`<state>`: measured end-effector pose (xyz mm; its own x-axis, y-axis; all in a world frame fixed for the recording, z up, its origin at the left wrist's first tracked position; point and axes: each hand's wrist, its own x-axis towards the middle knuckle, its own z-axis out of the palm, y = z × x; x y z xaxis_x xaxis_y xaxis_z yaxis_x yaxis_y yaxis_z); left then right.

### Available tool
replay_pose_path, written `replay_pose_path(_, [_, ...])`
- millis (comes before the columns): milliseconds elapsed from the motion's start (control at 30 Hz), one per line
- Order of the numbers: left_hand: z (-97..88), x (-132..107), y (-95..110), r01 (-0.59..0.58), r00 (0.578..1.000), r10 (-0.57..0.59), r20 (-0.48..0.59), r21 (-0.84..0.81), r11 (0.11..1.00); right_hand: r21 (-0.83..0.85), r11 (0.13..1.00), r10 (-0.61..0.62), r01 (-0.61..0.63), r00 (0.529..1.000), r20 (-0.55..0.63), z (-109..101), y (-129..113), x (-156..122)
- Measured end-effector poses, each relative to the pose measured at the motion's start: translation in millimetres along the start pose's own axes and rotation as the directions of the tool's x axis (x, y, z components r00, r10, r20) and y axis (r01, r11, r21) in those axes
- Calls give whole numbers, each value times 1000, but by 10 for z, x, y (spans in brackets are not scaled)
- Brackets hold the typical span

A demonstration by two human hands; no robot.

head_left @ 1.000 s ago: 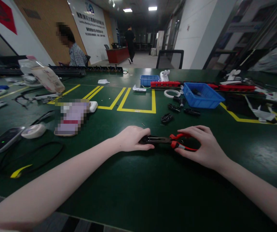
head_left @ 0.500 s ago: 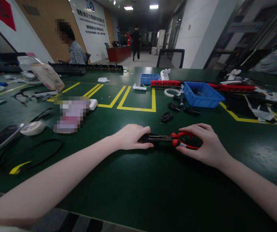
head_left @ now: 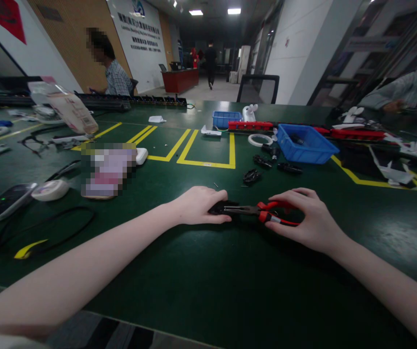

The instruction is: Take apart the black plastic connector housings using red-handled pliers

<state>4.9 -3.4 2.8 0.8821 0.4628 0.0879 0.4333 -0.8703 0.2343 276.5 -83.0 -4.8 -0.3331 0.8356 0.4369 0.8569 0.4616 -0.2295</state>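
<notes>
Unmoved pliers (head_left: 257, 211), seemingly lying crosswise, nose leftward

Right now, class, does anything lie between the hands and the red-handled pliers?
Nothing visible does. The right hand already rests on the pliers' red handles, and the left hand covers their black jaw end.

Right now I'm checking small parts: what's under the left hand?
The left hand covers the black nose end of the red-handled pliers lying on the green table. Any small part beneath the palm is hidden.
</notes>
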Motion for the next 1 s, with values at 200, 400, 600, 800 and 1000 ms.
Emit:
replay_pose_path(200, [0, 5, 8, -1, 1000, 1, 1, -19, 1000, -10, 1000, -7, 7, 1000, 9, -13, -15, 7])
replay_pose_path(400, [-14, 6, 7, 3, 1000, -3, 8, -17, 1000, -3, 999, -40, 40, 999, 10, -14, -18, 21])
replay_pose_path(600, [0, 4, 4, -2, 1000, 2, 6, -10, 1000, -23, 997, -75, 75, 997, 5, -28, -25, 15])
replay_pose_path(800, [18, 4, -17, -32, 999, 32, 2, 44, 999, -198, 961, -212, 194, 975, -72, -46, -41, 12])
replay_pose_path(1000, [36, 2, -16, -33, 999, 34, -17, 67, 997, -283, 918, -301, 276, 953, -47, -39, -42, 33])
